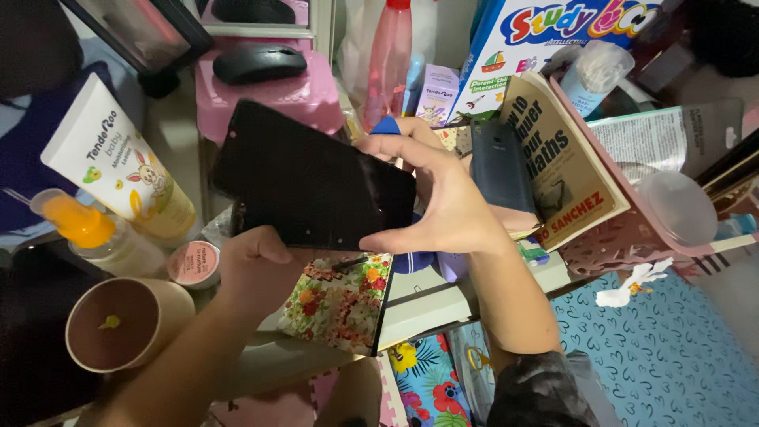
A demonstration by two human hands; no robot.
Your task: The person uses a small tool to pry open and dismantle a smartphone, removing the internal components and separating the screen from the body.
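**Black flat phone-like slab held in both hands**

The black flat rectangular slab is already lifted, tilted above a floral-patterned notebook; I judge it not yet set down anywhere. My left hand closes around its lower left corner. My right hand pinches the right edge, thumb under, fingers over the top. A pink plastic basket stands just beside.
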